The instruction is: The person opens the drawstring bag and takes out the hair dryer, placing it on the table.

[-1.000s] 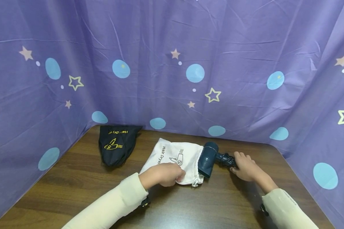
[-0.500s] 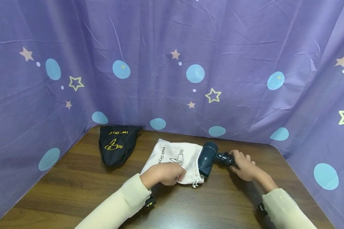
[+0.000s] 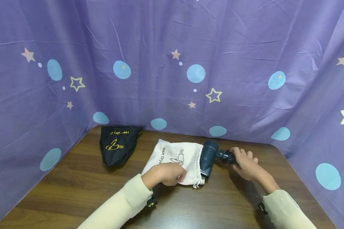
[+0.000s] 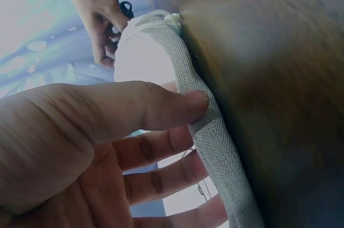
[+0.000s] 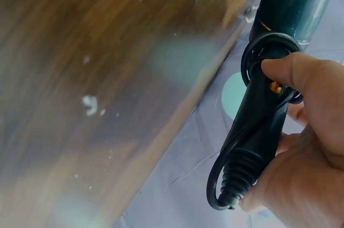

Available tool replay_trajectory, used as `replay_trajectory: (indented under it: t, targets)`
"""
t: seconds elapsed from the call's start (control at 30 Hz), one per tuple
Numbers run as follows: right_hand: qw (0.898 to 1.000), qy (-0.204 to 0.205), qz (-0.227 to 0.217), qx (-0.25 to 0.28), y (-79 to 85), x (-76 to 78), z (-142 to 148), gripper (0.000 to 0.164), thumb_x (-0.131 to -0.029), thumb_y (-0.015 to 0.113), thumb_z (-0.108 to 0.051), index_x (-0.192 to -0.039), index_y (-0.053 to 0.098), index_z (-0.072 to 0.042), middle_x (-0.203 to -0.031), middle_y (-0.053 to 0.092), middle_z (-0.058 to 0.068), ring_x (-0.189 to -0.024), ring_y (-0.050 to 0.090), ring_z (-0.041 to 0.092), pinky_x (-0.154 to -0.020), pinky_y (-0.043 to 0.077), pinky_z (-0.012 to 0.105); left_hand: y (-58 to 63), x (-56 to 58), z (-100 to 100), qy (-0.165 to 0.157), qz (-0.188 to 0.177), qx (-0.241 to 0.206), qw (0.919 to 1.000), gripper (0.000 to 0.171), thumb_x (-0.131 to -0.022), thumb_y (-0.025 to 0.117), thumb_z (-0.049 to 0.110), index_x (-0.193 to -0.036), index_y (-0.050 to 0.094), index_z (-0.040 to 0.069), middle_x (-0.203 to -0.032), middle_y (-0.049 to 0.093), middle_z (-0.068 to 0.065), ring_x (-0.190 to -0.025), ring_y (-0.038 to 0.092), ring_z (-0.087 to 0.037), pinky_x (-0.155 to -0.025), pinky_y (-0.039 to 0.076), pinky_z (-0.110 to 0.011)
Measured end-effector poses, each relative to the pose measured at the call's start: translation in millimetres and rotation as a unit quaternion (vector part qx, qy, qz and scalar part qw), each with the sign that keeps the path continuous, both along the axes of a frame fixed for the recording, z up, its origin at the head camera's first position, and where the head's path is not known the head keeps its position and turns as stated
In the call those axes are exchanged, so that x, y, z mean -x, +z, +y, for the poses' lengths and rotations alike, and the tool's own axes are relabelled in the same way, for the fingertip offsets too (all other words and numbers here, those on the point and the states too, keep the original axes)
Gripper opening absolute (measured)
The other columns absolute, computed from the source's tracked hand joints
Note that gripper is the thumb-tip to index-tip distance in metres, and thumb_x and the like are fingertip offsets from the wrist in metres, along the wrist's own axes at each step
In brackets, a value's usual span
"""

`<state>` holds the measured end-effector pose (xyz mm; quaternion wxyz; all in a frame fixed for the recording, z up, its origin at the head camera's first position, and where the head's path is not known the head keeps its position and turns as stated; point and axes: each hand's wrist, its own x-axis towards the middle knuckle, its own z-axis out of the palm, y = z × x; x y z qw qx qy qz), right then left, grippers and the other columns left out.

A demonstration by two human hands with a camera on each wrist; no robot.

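Note:
A dark teal hair dryer (image 3: 208, 158) lies at the mouth of a white drawstring bag (image 3: 189, 159) printed "Hair Dryer", its barrel partly against or inside the opening. My right hand (image 3: 247, 165) grips the dryer's handle (image 5: 255, 115), around which the black cord is wound. On the bag's near edge, my left hand (image 3: 167, 174) pinches the cloth between thumb and fingers, as the left wrist view shows at the hem (image 4: 207, 115). How far the barrel sits within the bag cannot be told.
A black drawstring bag (image 3: 118, 146) with yellow "Hair Dryer" print lies at the back left of the wooden table (image 3: 183, 210). A purple curtain (image 3: 160, 63) with stars and blue dots hangs behind the table and at both sides.
My right hand has shifted slightly on the handle, and the dryer's barrel has turned a little. The left hand keeps its pinch on the white bag.

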<state>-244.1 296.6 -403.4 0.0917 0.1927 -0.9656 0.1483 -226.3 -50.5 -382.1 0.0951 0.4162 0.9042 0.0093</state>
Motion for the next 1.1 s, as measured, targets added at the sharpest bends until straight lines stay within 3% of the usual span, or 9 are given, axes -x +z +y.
replay_trajectory:
  t: [0.47,0.83,1.1]
  targets:
    - [0.999,-0.026,0.015,0.015,10.1,-5.4,31,0.051,-0.094,0.068,-0.011,-0.134,0.038,-0.004,-0.117,0.054,0.028,-0.092,0.042,0.044,-0.065,0.027,0.047,-2.5,-1.3,6,0.016,0.013,0.021,0.9996,0.023,-0.08,0.068,-0.006,-0.081,0.063,0.017,-0.073,0.053,0.006,-0.071,0.052,-0.01,-0.066,0.044,-0.022]
    - [0.994,-0.105,0.008,0.034,3.0,-0.9,57,0.051,-0.094,0.059,-0.008,-0.135,0.031,0.004,-0.113,0.045,0.04,-0.09,0.033,0.052,-0.064,0.025,0.062,-3.2,-5.0,10,0.022,0.02,0.033,0.999,0.025,-0.082,0.069,-0.007,-0.079,0.059,0.017,-0.074,0.054,0.005,-0.072,0.051,-0.01,-0.067,0.044,-0.023]
    - [0.988,-0.152,0.014,0.037,-3.3,5.8,72,0.053,-0.092,0.057,-0.009,-0.133,0.029,0.008,-0.111,0.04,0.044,-0.095,0.029,0.067,-0.066,0.022,0.072,-2.6,-6.0,8,0.027,0.018,0.033,0.9989,0.025,-0.082,0.069,-0.007,-0.08,0.06,0.016,-0.073,0.052,0.005,-0.071,0.052,-0.01,-0.066,0.044,-0.023]
